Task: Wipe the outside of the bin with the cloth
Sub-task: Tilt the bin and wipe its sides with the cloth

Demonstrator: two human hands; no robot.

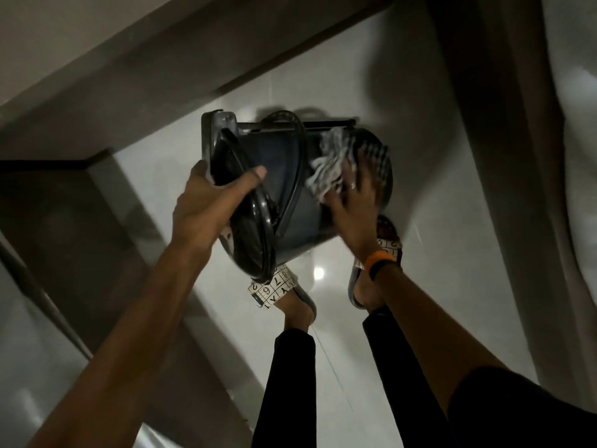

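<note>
A dark blue-black bin (284, 176) is held tilted on its side above the floor, mouth towards the left. My left hand (210, 202) grips its rim and hinged lid, thumb across the edge. A black-and-white checked cloth (336, 163) lies pressed against the bin's outer wall near the base. My right hand (355, 195) is spread flat on the cloth, with a ring on one finger and an orange band on the wrist. The hand and cloth look blurred.
Glossy pale floor tiles (403, 101) lie beneath. My feet in patterned slippers (274, 289) stand right under the bin. A dark skirting and grey wall (97, 76) run at the left, a curtain (517, 156) hangs at the right.
</note>
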